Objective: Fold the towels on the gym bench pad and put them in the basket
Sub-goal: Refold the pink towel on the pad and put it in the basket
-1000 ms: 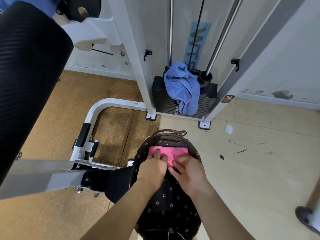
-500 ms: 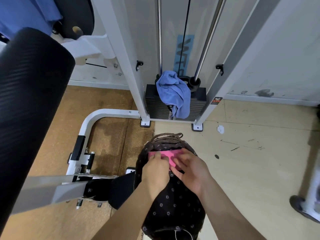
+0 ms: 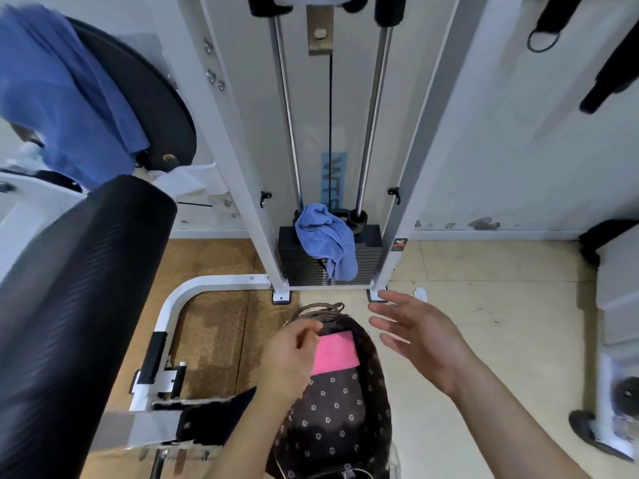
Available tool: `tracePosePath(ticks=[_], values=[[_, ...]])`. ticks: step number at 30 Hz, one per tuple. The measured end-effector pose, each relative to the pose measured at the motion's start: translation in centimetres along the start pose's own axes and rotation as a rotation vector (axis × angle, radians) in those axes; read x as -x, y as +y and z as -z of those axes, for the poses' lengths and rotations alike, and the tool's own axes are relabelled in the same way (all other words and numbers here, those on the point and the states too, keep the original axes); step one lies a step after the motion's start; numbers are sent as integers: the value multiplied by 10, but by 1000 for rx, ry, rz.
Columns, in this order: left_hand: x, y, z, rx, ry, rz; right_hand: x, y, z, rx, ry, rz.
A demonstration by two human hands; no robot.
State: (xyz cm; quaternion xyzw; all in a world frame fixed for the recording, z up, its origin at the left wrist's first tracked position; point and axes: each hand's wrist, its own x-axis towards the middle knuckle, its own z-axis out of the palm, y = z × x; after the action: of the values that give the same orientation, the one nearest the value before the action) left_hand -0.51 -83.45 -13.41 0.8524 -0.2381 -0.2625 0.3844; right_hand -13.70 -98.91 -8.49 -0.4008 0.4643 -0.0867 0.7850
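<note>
Inside the basket (image 3: 321,311): the pink towel (image 3: 334,354) lies flat and folded on the flowery lining (image 3: 332,420), at the far end
Left hand (image 3: 288,357): over the basket, just beside the pink towel's left edge and hiding a bit of it; its fingers are curled, and I cannot tell if they pinch the towel or hold nothing
Right hand (image 3: 422,333): flat with fingers spread, holding nothing, in the air to the right of the basket, apart from the pink towel
Blue towel (image 3: 325,243): bunched up on the black weight stack (image 3: 368,257), past the basket, well apart from both hands
Other blue towel (image 3: 65,108): hangs over the round black pad (image 3: 155,108) at the top left, well apart from both hands
How a towel will feel: likely soft, light and floppy, not slippery, and it cannot break; held by one spot it will sag
Where to hold: I think two corners of one edge, one in each hand, so it hangs open for folding
</note>
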Motion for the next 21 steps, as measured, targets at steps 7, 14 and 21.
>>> tracePosePath(ticks=[7, 14, 21], values=[[9, 104, 20, 49, 43, -210, 52, -85, 28, 342, 49, 371], [-18, 249, -8, -78, 104, -550, 67, -193, 96, 435, 49, 650], [-51, 400, -83, -212, 192, -720, 61, -314, 187, 495, 41, 881]])
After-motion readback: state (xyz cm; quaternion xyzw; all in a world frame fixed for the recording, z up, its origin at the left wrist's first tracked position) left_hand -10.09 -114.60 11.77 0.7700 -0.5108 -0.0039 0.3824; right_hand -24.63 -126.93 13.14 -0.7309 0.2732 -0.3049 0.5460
